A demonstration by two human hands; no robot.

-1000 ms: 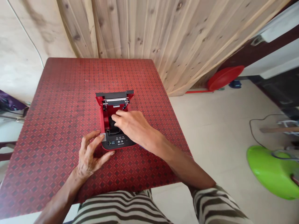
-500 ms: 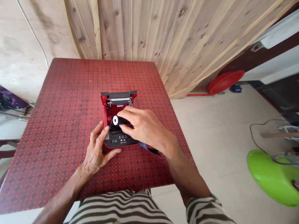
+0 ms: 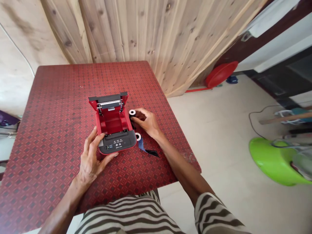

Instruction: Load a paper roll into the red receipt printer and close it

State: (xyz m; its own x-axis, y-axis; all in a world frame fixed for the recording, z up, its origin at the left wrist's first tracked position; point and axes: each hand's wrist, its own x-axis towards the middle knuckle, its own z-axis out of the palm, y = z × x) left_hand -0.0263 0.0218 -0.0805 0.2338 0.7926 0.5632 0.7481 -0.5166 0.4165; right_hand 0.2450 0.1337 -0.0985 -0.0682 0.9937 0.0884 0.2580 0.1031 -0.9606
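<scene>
A small red and black label printer [image 3: 118, 150] sits on the table with its lid [image 3: 108, 101] raised, showing a bare red compartment inside. My left hand [image 3: 90, 157] grips its front left corner, fingertips on the top edge and thumb along the front. Just right of the printer, my right hand [image 3: 148, 123] pinches a black roll with a white core [image 3: 132, 112] between thumb and fingers. Whether that roll rests on the table, I cannot tell. Closer to me, a second roll with a white core [image 3: 138, 136] lies against the printer's right side, trailing a blue and black strip [image 3: 146, 150].
The table [image 3: 60, 94] has a red patterned top and stands by a wooden plank wall [image 3: 136, 32]. On the floor to the right are a bright green plastic item [image 3: 270, 162], a cable and a red basin [image 3: 221, 74].
My right hand has lifted the black roll out of the printer's compartment and carried it to the right, beside the printer. The left hand keeps its grip. The view has shifted to the right.
</scene>
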